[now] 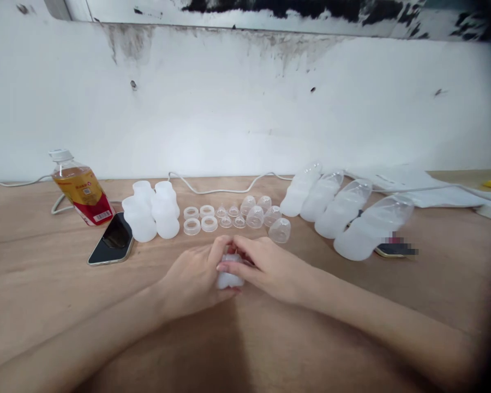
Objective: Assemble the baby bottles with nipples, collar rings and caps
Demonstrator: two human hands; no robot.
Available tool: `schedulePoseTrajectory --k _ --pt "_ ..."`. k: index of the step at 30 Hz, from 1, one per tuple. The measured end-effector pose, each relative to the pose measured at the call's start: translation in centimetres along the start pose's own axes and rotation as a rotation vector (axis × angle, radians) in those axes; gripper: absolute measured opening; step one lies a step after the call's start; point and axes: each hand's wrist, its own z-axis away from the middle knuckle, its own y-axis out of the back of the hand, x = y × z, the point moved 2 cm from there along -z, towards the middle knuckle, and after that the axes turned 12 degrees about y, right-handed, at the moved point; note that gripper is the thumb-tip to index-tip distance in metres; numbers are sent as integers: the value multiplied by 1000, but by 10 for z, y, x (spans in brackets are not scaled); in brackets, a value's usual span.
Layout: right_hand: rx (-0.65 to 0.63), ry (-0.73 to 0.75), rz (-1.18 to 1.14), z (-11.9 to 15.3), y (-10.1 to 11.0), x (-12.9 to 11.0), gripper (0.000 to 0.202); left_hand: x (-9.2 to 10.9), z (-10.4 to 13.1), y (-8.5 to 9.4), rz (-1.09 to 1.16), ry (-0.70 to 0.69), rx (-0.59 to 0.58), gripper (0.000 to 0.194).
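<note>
Both my hands meet at the middle front of the table around a small white baby bottle. My left hand is wrapped about its body, with the fingers curled round the far side. My right hand closes over its upper end, thumb laid across the front. The fingers cover most of the bottle's top, so what sits on it is hidden. Just beyond my hands lie several translucent screw rings, several clear bottle nipples and several clear dome caps.
At the left stand several open white bottle bodies, a phone and a drink bottle. Several capped baby bottles stand in a slanting row at the right, beside a dark flat object. A white cable runs along the back.
</note>
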Motion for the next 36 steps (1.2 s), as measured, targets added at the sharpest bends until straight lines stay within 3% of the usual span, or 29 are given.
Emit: schedulePoseTrajectory --k 8,11,14,17,20,23,25,27,32,36 --pt "-32 -63 -204 -2 -9 18 33 -4 -13 0 -278 33 -55 62" --pt "31 98 -20 -3 -9 19 25 -7 -17 3 -259 46 -55 72" --pt "74 361 282 -4 -8 19 15 -13 -21 8 -132 42 -27 75" --pt "122 494 336 -4 -6 20 20 -18 -22 13 20 26 -12 76" --pt "193 236 107 -4 -5 26 32 -14 -19 14 -46 62 -23 76" --pt "-4 -31 -192 -2 -11 29 40 -7 -15 14 -162 92 -52 76" --pt "-87 -39 -253 -1 -12 26 35 -5 -14 13 -182 91 -54 73" --pt "-29 101 -91 0 -8 22 29 -5 -13 14 -166 87 -37 70" --pt "155 613 588 3 -2 10 22 -6 -11 20 53 51 14 58" --pt "250 952 811 8 2 7 17 -21 4 22 136 83 56 44"
